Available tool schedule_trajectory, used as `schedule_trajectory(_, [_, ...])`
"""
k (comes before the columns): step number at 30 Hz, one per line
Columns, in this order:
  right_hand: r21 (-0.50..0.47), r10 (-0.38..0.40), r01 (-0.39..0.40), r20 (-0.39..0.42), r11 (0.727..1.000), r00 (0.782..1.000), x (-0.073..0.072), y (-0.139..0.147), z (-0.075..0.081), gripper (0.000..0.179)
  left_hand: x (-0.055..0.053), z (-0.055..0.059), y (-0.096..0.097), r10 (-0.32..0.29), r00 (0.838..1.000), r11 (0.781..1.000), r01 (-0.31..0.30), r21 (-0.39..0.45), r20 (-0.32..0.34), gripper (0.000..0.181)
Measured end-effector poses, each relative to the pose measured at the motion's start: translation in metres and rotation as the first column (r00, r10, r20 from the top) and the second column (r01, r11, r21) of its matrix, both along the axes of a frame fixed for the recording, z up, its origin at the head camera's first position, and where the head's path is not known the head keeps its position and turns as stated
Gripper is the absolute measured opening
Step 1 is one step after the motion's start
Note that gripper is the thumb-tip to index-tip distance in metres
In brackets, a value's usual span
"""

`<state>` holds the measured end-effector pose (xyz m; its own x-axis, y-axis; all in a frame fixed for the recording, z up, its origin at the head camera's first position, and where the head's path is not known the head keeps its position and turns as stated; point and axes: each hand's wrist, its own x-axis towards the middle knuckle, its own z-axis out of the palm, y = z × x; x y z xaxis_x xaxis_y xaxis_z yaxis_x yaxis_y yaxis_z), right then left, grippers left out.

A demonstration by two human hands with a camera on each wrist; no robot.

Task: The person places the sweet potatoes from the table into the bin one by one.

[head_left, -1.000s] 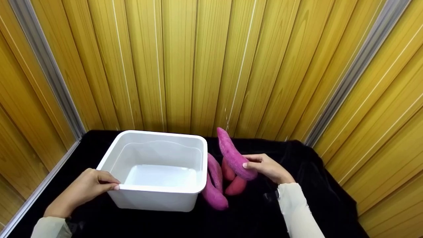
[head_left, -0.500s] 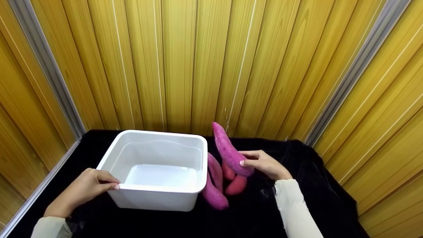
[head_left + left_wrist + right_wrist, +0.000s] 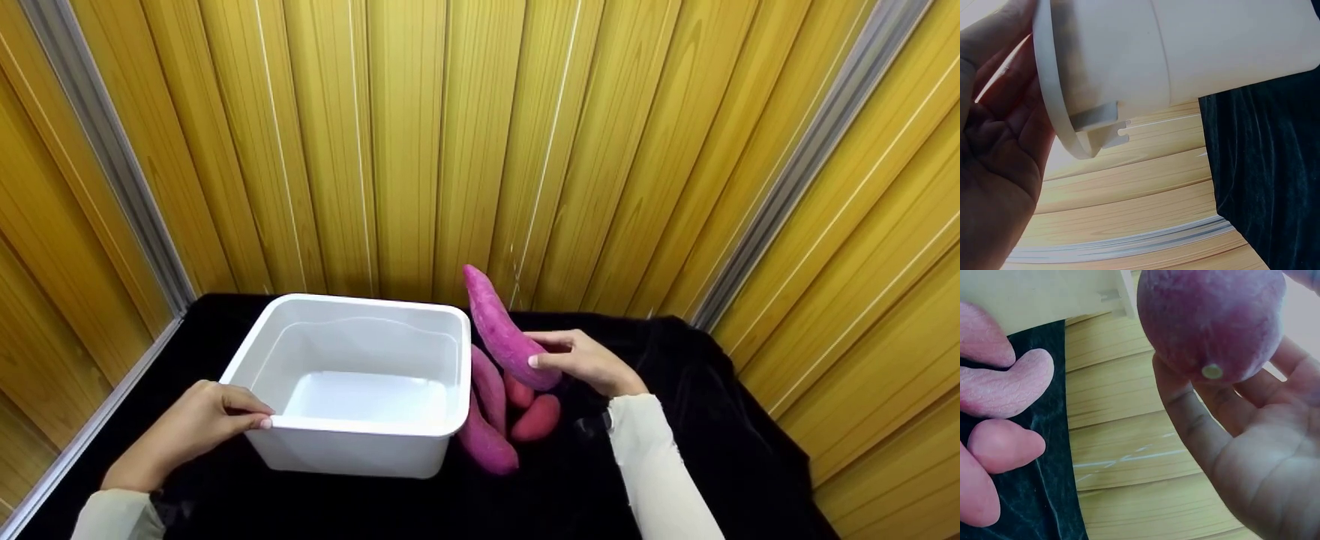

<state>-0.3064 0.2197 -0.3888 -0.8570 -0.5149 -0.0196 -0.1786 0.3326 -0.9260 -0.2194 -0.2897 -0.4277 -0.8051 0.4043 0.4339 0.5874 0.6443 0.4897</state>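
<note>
A white plastic tub (image 3: pixel 352 450) stands left of centre, with no item visible inside it. At its front-left corner my left hand (image 3: pixel 202 420) pinches the rim between thumb and fingers; the left wrist view shows the hand (image 3: pixel 1005 129) against that rim. My right hand (image 3: pixel 589 364) grips a long purple sweet potato (image 3: pixel 499 322) by its lower end, tilted with the tip up and leaning toward the tub. It is held above the other tubers, just right of the tub's rim. Seen from the right wrist, the sweet potato (image 3: pixel 1213 320) is end-on, fingers under it.
Beside the tub's right wall lie two purple sweet potatoes (image 3: pixel 491 446) and two smaller red tubers (image 3: pixel 538 418), close together. Black cloth (image 3: pixel 720 450) covers the table. Yellow wood-patterned panels (image 3: pixel 405 150) rise at the back and both sides.
My right hand has moved left and a little upward with the sweet potato, bringing its tip close to the tub's back-right corner. My left hand stays on the rim.
</note>
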Motion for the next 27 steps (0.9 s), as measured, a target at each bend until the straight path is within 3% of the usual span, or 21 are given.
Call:
schedule_trajectory(12, [0.010,0.045,-0.044,-0.042,0.999,0.998,-0.007,-0.020,0.011,0.048,-0.001,0.000,0.001,-0.020,1.000,0.999,0.020,0.027,0.008,0.005])
schedule_trajectory(27, [0.021,0.074,-0.073,-0.034,0.997,0.997,-0.011,-0.047,0.021,0.048,0.001,0.001,0.003,0.007,1.000,1.000,-0.007,0.013,0.014,0.005])
